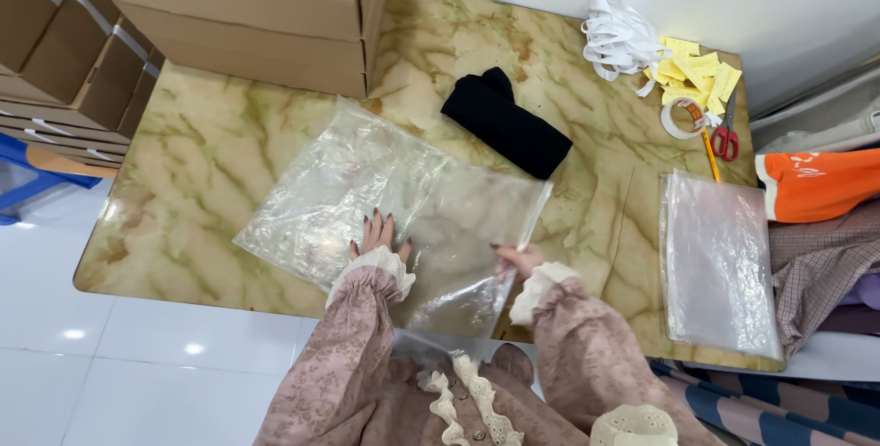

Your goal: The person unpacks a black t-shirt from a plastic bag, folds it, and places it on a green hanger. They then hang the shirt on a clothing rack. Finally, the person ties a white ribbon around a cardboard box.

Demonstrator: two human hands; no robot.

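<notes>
Both arms are reaching forward from the body in loose pink sleeves with lace cuffs. The left hand (pixel 376 237) is lying flat, palm down, with its fingers spread and pointing away. The right hand (pixel 516 259) is sitting slightly nearer the body, its fingers curling in a light pinch.

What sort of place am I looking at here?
Probably a small garment packing station: cardboard boxes stacked on the marble-patterned table, a pile of clear bags, and tape beside scissors.
</notes>
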